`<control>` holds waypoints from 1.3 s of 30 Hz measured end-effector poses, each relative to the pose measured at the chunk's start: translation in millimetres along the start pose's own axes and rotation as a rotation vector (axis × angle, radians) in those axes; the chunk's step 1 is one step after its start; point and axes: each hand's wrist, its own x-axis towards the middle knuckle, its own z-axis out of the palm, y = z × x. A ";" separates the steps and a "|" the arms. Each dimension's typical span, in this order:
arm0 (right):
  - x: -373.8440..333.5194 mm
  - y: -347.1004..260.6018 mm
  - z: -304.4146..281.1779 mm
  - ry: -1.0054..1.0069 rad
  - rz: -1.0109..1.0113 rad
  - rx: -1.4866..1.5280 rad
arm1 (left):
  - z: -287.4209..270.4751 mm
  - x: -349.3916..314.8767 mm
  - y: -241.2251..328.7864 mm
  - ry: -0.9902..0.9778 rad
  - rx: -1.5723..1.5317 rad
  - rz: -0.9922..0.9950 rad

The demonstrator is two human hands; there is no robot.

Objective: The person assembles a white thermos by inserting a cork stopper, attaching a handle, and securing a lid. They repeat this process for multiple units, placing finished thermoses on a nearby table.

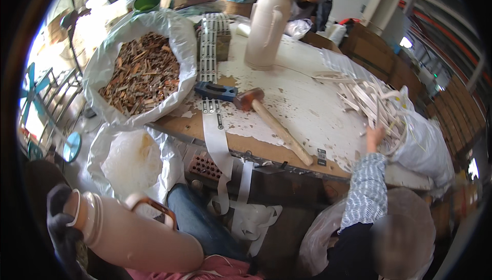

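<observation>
A pale pink insulated jug point(138, 234) lies tilted across my lap, its neck toward the left and its handle facing up. At that neck, my left hand point(65, 223) in a dark glove has its fingers closed around the rim. The jug's brown-edged handle point(154, 209) is not held. My right hand does not show. A wooden-handled mallet point(277, 126) lies on the worktable point(302, 95), its head against a blue tool point(216, 91). From beside that tool a white strap point(218, 141) hangs over the table edge.
A bag of brown chips point(143, 72) stands left of the table, above another white bag point(130, 162). A second jug point(267, 28) stands at the back. At right, a co-worker's hand point(375, 137) touches pale wooden strips point(364, 98). Another person point(307, 3) is behind.
</observation>
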 end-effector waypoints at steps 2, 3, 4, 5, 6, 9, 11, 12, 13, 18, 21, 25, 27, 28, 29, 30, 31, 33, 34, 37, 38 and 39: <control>13.0 36.3 -1.8 -0.070 -0.047 -0.054 | 21.2 17.2 23.4 0.080 0.220 0.013; 9.2 40.8 -1.1 -0.251 -0.020 0.115 | 30.1 23.6 32.9 0.111 0.340 0.010; 4.3 48.0 -1.1 -0.249 0.005 0.186 | 37.2 24.5 36.4 0.079 0.382 0.045; 1.8 47.8 -1.4 -0.247 0.027 0.261 | 41.8 22.0 42.3 0.059 0.431 0.073; -2.6 38.7 -2.1 -0.249 0.005 0.260 | 46.6 20.4 45.5 0.030 0.480 0.101; -23.9 25.4 -3.5 -0.188 -0.061 0.334 | 69.8 23.4 53.7 -0.175 0.355 0.229; -50.2 23.1 -5.8 -0.065 -0.133 0.518 | 82.5 19.3 62.8 -0.169 0.250 0.277; -74.1 11.4 -8.8 -0.026 -0.073 0.654 | 79.3 12.7 67.0 -0.174 0.285 0.261; -93.4 4.2 -18.3 -0.015 -0.053 0.663 | 79.1 5.8 69.6 -0.177 0.314 0.252; -72.2 21.8 -50.8 0.018 -0.153 0.617 | 75.0 10.0 58.0 -0.204 0.285 0.299; -36.4 -50.3 -65.5 0.126 -0.215 0.457 | 81.3 13.4 63.2 -0.154 0.235 0.351; -83.6 -212.6 -125.9 0.042 -0.218 1.202 | 78.4 -5.3 56.6 -0.086 0.285 0.448; -200.0 -286.3 -209.3 -0.273 -0.261 1.705 | 86.3 -12.6 59.8 -0.060 0.314 0.454; -251.6 -305.2 -246.9 -0.470 -0.241 1.813 | 87.2 -16.8 61.0 -0.057 0.307 0.466; -318.3 -317.0 -271.3 -0.748 -0.214 1.922 | 85.2 -23.6 62.7 -0.043 0.316 0.465; -377.3 -319.6 -292.8 -1.009 -0.170 1.978 | 83.4 -31.0 64.3 -0.054 0.322 0.440; -427.5 -317.1 -306.2 -1.242 -0.099 2.001 | 84.1 -34.0 64.9 -0.055 0.320 0.424; -499.3 -307.6 -327.2 -1.615 0.166 1.999 | 83.7 -43.7 60.7 -0.026 0.299 0.411; -516.3 -305.2 -337.4 -1.678 0.216 1.943 | 81.4 -47.8 61.5 -0.025 0.300 0.395; -538.2 -298.6 -348.1 -1.763 0.231 1.864 | 80.6 -63.2 53.2 -0.042 0.264 0.387; -540.1 -296.9 -349.0 -1.767 0.198 1.838 | 81.4 -65.9 50.1 -0.039 0.269 0.412; -541.6 -295.1 -349.6 -1.771 0.166 1.812 | 81.7 -68.2 46.9 -0.027 0.246 0.411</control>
